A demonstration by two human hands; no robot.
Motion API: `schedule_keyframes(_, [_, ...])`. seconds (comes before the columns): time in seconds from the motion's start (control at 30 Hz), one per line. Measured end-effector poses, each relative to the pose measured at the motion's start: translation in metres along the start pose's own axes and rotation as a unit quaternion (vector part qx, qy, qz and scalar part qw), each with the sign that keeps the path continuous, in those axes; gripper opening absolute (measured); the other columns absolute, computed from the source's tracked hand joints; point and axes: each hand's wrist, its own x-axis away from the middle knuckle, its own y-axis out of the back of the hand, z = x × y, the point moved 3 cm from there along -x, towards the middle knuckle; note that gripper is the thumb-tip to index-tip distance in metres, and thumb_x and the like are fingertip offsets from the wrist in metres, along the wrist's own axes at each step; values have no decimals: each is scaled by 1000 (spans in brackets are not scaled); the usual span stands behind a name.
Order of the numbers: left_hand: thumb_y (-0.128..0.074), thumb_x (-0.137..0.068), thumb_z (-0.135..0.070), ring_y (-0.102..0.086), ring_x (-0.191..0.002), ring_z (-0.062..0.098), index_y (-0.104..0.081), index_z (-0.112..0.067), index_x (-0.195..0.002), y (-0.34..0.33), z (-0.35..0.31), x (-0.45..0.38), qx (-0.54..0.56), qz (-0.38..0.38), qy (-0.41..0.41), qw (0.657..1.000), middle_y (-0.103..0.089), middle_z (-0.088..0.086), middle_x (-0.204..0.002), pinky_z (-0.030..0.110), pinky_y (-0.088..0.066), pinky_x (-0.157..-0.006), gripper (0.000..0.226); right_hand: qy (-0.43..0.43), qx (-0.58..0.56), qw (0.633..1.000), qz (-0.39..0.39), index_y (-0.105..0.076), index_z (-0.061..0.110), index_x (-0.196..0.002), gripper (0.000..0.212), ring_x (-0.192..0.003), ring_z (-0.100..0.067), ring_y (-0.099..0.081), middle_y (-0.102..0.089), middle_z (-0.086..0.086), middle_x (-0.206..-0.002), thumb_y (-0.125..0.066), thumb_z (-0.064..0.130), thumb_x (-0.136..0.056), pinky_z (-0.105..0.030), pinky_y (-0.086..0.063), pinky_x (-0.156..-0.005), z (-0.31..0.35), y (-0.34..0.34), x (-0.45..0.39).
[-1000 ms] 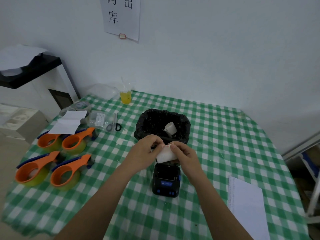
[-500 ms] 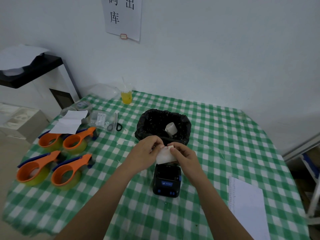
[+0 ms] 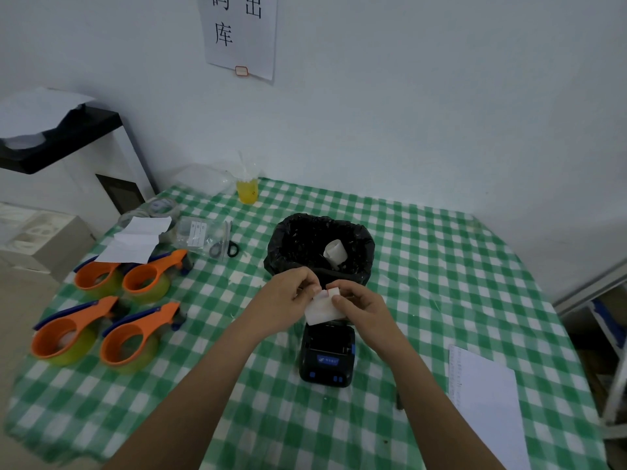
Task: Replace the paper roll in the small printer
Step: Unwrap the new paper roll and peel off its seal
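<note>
A green-and-white checked cloth (image 3: 441,266) covers the table, pushed against a plain pale wall. On that wall, well above the fingers, hangs a white sheet (image 3: 239,33) with large black characters; "出" and "库" read clearly, a third is cut off at the top.

Both hands meet over the middle of the table. The left hand (image 3: 285,300) and right hand (image 3: 359,308) pinch a white paper roll (image 3: 320,310) between their fingertips, thumbs and forefingers clamped on its upper edge, where a thin red line shows. Just below the fingers sits the small black printer (image 3: 327,354), with a blue label too small to read. Just beyond the fingers stands one bin lined with a black bag (image 3: 302,239), one pale spent roll inside.

Left of the fingers lie four orange tape dispensers (image 3: 135,337). Right of them, near the table edge, lies one printed sheet (image 3: 488,401). A cup of yellow drink (image 3: 247,191) stands far beyond.
</note>
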Motion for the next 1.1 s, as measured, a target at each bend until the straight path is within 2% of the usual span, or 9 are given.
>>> schedule_keyframes(0.3, [-50,-91,-23,-55,-78,10,-55,-23,-82,-3,0,-3,22,35,21,999,-58,-8,-82,19,-43,-69,10,-5,9,999,36,-67,29,-99,21,-83,-14,-59,-63,-4,-88,-57,13,-90,-36,-53,-78,-2,5,0])
schedule_keyframes(0.43, [-45,-94,-24,-44,-59,7,-50,-26,-82,0,4,-5,12,32,27,999,-51,-7,-70,13,-39,-55,13,-13,18,998,54,-66,25,-104,22,-88,-20,-61,-65,-17,-98,-57,11,-90,-40,-53,-82,-5,7,1])
schedule_keyframes(0.57, [-47,-93,-26,-58,-81,22,-53,-29,-83,-2,4,-10,34,49,33,998,-63,3,-88,31,-48,-73,13,-34,-17,998,44,-66,23,-103,21,-89,-18,-64,-67,-9,-97,-56,10,-91,-38,-54,-83,-10,8,3])
schedule_keyframes(0.73, [-45,-95,-24,-58,-81,10,-59,-20,-86,-6,3,-14,125,21,40,991,-61,-7,-84,23,-45,-75,18,-38,-59,997,-14,-64,19,-108,20,-89,-18,-65,-67,-12,-104,-59,13,-89,-32,-58,-79,-15,10,2])
schedule_keyframes(0.8, [-40,-96,-26,-62,-92,11,-63,-15,-89,-8,3,-15,217,7,61,974,-65,-3,-91,29,-50,-87,26,-13,-45,998,-33,-65,21,-104,19,-85,-14,-65,-68,-9,-102,-60,12,-88,-28,-58,-73,-14,10,2])
schedule_keyframes(0.9, [-38,-95,-37,-59,-108,11,-62,-24,-100,-11,9,-18,278,-18,112,954,-63,-3,-111,37,-50,-97,28,38,-13,997,-63,-64,23,-107,24,-98,-13,-64,-64,-6,-112,-63,10,-87,-27,-57,-78,-13,12,2])
schedule_keyframes(0.97, [-39,-93,-45,-60,-109,15,-60,-24,-111,-16,11,-19,319,25,172,932,-61,0,-119,37,-53,-93,34,66,-10,995,-69,-64,23,-108,27,-106,-13,-61,-62,-7,-117,-62,7,-87,-26,-56,-81,-13,13,2])
schedule_keyframes(1.03, [-41,-92,-46,-64,-106,21,-58,-21,-118,-21,11,-19,391,88,225,888,-64,5,-118,36,-57,-85,40,95,1,993,-65,-63,24,-107,29,-111,-14,-59,-61,-6,-117,-62,5,-86,-27,-55,-86,-10,14,1])
schedule_keyframes(1.1, [-44,-93,-39,-69,-99,23,-57,-19,-120,-23,9,-19,443,118,231,858,-68,6,-113,35,-60,-79,36,111,20,992,-62,-63,24,-108,30,-111,-14,-59,-62,-3,-116,-62,4,-86,-24,-53,-89,-7,17,-1])
